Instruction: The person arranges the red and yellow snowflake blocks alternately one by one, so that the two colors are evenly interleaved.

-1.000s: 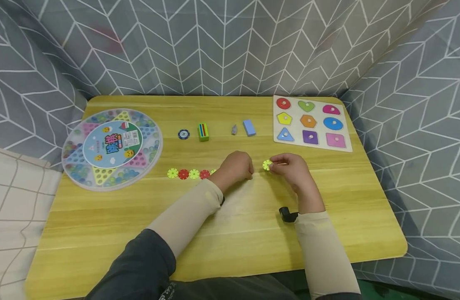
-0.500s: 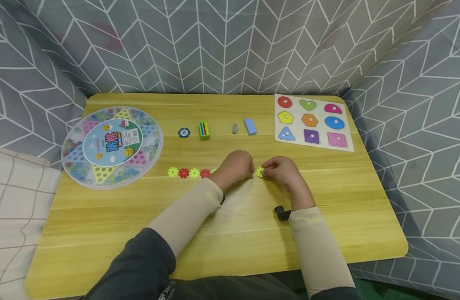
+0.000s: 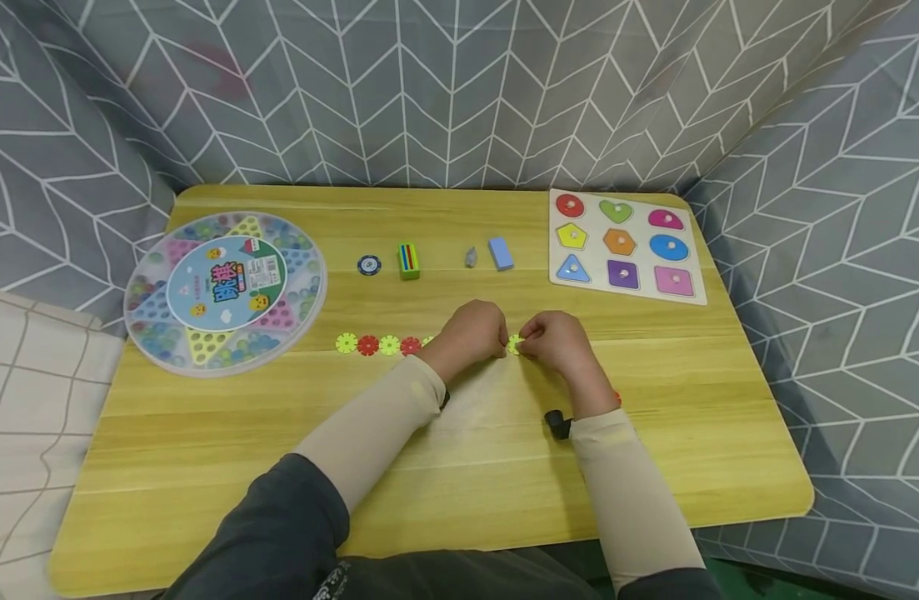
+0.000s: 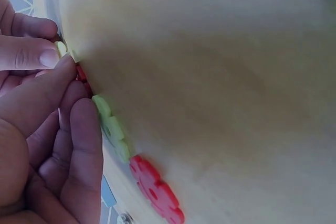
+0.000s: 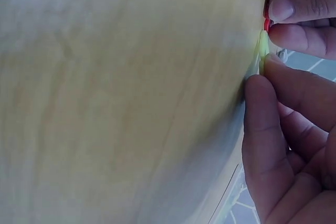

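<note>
A chain of yellow-green and red flower-shaped discs lies across the table, with a yellow-green disc (image 3: 346, 342) at its left end and a red disc (image 3: 367, 345) beside it. My left hand (image 3: 474, 333) covers the chain's right part and pinches a red flower disc (image 4: 81, 73) between thumb and fingers. In the left wrist view, a green disc (image 4: 111, 129) and another red disc (image 4: 156, 190) trail from that hand. My right hand (image 3: 560, 342) pinches a yellow-green flower disc (image 5: 263, 45) by its edge, its rim right at the red disc in the left hand.
A round marble board game (image 3: 227, 350) lies at left, a shape puzzle board (image 3: 631, 267) at back right. Between them are a poker chip (image 3: 369, 265), a green box with coloured sticks (image 3: 408, 262), a small grey piece (image 3: 470, 257) and a blue block (image 3: 500, 254).
My right hand has moved left with the yellow-green disc, bringing it up to my left hand's fingertips. The left hand has stayed in place. A bit of red now shows beside my right wrist.
</note>
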Demonstrator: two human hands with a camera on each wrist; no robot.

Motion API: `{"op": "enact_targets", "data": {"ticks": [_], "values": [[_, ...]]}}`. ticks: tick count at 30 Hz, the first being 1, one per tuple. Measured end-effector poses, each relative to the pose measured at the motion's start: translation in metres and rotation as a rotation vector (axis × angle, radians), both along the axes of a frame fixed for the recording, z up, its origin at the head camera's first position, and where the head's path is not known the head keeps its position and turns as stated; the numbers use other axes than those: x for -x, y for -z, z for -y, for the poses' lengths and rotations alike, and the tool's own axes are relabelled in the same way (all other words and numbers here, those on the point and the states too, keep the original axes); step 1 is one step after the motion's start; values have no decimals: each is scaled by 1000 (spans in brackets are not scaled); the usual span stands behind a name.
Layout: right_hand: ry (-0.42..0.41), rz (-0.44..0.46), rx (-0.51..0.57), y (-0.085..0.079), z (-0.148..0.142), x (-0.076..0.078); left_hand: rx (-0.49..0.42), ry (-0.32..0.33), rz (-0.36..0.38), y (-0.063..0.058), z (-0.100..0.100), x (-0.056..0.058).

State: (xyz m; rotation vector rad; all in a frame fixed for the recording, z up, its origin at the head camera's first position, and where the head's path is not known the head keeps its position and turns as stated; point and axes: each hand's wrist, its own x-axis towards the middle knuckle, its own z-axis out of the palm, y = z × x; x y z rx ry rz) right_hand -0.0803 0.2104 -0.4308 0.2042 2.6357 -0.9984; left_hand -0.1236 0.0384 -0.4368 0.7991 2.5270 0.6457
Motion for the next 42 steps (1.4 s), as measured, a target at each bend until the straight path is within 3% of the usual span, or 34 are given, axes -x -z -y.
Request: {"op": "enact_targets", "data": {"ticks": [13,16,22,26,34,42], "values": [[-5,-49,-40,0,-5,-3,6,8,-8,-3,-2,-2],[15,-51,-32,-9,-17,-9,6,19,-9,-3,-6,-2],[132,-42,32,-35,-50,-29,-26,50,-11,-10,-18,0],[155,-14,7,-43,-69,-44,0,67,-12,-13,-27,0],[117,81,-126,-29,-99,-78,52,59,18,-7,-37,1],[121,105,-183,-13,-99,-98,65,54,14,-5,-37,1]]}}
